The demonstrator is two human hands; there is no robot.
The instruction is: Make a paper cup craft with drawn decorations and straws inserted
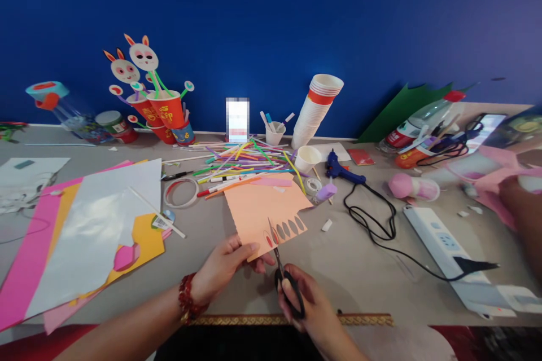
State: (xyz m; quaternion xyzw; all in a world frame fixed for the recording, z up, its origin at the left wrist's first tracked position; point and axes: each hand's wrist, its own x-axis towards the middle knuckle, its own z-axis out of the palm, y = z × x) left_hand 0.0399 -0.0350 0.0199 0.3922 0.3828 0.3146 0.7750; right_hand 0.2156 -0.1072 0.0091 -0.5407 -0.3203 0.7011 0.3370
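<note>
My left hand point(231, 262) pinches the lower left edge of a peach-coloured sheet of paper point(265, 206), thumb on top. Along the sheet's lower edge runs a row of several oval holes, with small red-filled ovals drawn at the left end of the row. My right hand point(302, 299) is closed around the black handles of a pair of scissors point(277, 256). The blades point up and away over the sheet, at the red ovals beside the leftmost hole. A beaded red bracelet point(191, 299) circles my left wrist.
Drinking straws point(249, 152) lie heaped behind the sheet, near a tape roll point(181, 192). Coloured paper point(97, 225) is stacked at left. Rabbit-decorated cups point(167, 107) and stacked paper cups point(315, 113) stand behind. A blue glue gun point(344, 169) trails its cord toward a power strip point(449, 248). Another person's arm point(523, 220) enters at right.
</note>
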